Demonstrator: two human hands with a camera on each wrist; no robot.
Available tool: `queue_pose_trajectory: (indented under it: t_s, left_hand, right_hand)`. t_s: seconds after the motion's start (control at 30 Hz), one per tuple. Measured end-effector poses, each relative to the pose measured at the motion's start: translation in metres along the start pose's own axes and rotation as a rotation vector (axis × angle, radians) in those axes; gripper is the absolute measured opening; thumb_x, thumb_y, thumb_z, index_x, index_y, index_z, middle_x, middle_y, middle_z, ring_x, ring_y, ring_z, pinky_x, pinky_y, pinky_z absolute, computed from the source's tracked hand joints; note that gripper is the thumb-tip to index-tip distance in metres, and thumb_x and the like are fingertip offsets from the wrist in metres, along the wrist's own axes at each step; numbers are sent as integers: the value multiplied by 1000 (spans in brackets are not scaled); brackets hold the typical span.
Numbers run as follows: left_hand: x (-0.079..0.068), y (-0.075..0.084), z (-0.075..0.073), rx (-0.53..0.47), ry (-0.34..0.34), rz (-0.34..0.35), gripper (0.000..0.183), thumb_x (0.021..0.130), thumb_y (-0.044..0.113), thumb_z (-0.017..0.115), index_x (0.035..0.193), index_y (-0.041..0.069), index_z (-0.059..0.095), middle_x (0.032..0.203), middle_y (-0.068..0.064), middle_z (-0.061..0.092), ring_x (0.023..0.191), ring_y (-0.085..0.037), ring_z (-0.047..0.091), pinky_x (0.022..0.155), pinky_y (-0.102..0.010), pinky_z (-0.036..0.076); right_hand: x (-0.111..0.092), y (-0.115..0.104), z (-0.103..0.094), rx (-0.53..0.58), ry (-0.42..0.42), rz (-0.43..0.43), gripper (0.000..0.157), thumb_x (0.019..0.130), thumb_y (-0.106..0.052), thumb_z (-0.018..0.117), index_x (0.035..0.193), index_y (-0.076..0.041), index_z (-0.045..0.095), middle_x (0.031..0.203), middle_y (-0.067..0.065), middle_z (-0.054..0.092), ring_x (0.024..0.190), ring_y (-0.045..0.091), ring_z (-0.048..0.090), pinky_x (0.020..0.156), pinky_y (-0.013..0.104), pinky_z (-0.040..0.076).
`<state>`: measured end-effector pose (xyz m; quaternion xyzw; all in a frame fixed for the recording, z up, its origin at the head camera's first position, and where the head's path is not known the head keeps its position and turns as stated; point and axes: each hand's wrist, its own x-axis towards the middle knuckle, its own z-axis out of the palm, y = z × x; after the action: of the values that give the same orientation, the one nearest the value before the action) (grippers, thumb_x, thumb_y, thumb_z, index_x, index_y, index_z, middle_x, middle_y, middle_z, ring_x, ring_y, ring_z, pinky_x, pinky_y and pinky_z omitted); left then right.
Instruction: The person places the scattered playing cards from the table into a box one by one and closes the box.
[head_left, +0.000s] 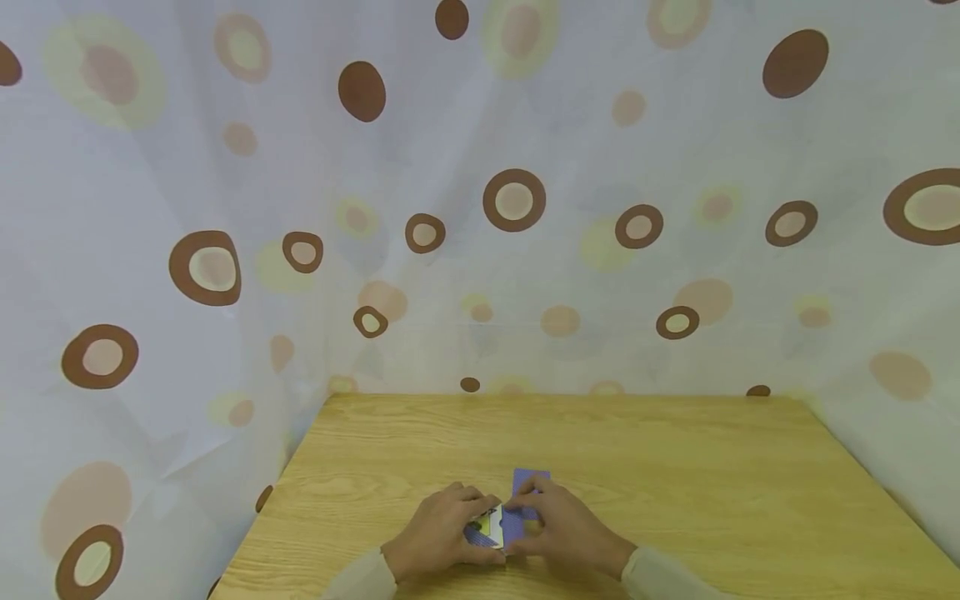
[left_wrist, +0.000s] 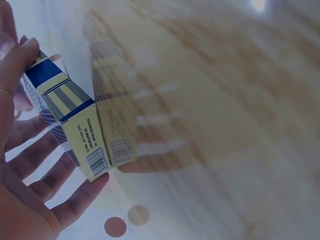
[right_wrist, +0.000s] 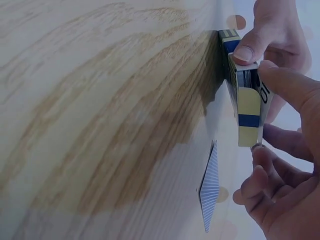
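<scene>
A small card box (head_left: 491, 527), cream with blue bands and a barcode on one side (left_wrist: 93, 142), lies between the two hands, low over the table. My left hand (head_left: 444, 527) grips it from the left, thumb on one edge and fingers spread along the other. At the box's right end, my right hand (head_left: 566, 527) pinches the edges by the end flap (right_wrist: 249, 112). That end stands open, and dark layered edges show inside. Just beyond the right hand lies a blue striped card (head_left: 531, 478), partly hidden by the fingers; whether it is a single card I cannot tell.
The wooden table (head_left: 645, 450) carries the work near its front edge. Behind and at both sides hangs a white curtain (head_left: 450, 142) with brown and yellow dots. Light-coloured sleeves (head_left: 367, 575) cover both forearms.
</scene>
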<state>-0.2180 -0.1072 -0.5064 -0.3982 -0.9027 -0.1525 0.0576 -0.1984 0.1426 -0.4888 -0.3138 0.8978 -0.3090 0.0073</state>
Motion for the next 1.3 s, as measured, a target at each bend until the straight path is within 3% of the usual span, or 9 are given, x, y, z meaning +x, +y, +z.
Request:
queue_pose_trajectory:
  t_s: [0.33,0.57,0.9,1.13,1.3]
  left_hand:
    - [1,2,-2,9,9,6,79,82,72,70,135,14,68,118,3,70,95,-6,56,74,-18,48]
    - [0,1,-2,8,7,0,78,83,71,69,136,14,68,119,3,70,96,-7,57,73,-18,48]
    - [0,3,-3,-8,3,-23,79,82,72,70,137,16,67,118,5,70,95,-5,55,69,-15,44]
    - [0,3,-2,10,15,2,79,81,70,72,136,14,68,118,3,70,96,-7,57,70,-14,45]
    - [1,2,-1,11,14,10,79,81,70,72,136,13,67,118,3,70,98,-8,59,73,-15,47]
  right_hand:
    - [-8,9,-8,74,-29,-120,44,90,-31,82,124,-4,73,130,10,61,84,4,57,70,20,51]
    - [-3,5,-1,93,-2,-112,38,89,-28,83,120,-7,74,129,7,65,92,11,61,75,22,53]
    - [4,-5,3,159,39,46,36,78,-38,89,101,-15,73,111,-3,70,74,7,53,65,23,48]
    - [2,-4,4,109,27,15,27,80,-44,85,90,-21,75,118,4,61,97,16,59,79,26,51]
    - [3,-4,4,125,0,-21,27,82,-40,84,95,-17,76,117,2,57,88,11,55,75,23,50]
